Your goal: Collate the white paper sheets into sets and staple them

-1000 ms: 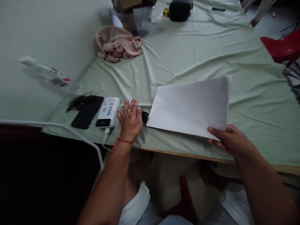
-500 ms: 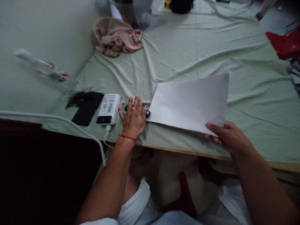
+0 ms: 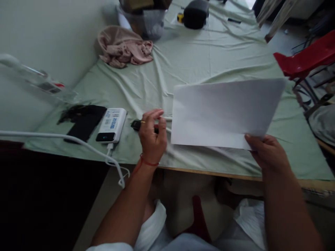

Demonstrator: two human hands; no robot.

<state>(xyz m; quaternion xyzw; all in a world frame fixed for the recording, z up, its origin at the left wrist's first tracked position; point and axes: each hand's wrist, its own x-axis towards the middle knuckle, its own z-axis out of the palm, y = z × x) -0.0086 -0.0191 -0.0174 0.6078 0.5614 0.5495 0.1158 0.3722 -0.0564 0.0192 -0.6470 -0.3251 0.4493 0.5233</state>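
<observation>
My right hand [image 3: 269, 148] grips the lower right corner of a white sheet of paper [image 3: 222, 115], thumb on top. The paper is lifted and tilted above the green cloth, its left end nearer the surface. My left hand [image 3: 154, 130] is raised a little left of the paper, its fingers loosely bent and apart, with nothing seen in them. A small black object [image 3: 135, 125] lies behind that hand, partly covered by it; its kind cannot be made out. Left of it rests a white power bank [image 3: 112, 123] with a cable plugged in.
Beside the power bank lies a black phone-like slab [image 3: 87, 122], near a clear bottle [image 3: 52, 85] by the wall. A crumpled pink cloth [image 3: 125, 50], a plastic tub [image 3: 154, 22] and a black case [image 3: 196, 15] stand farther back. A red chair [image 3: 309, 57] is at right.
My left hand has lifted from lying flat over the black object, and its fingers have curled. My right hand has moved the paper to the right, away from it. The camera view has shifted.
</observation>
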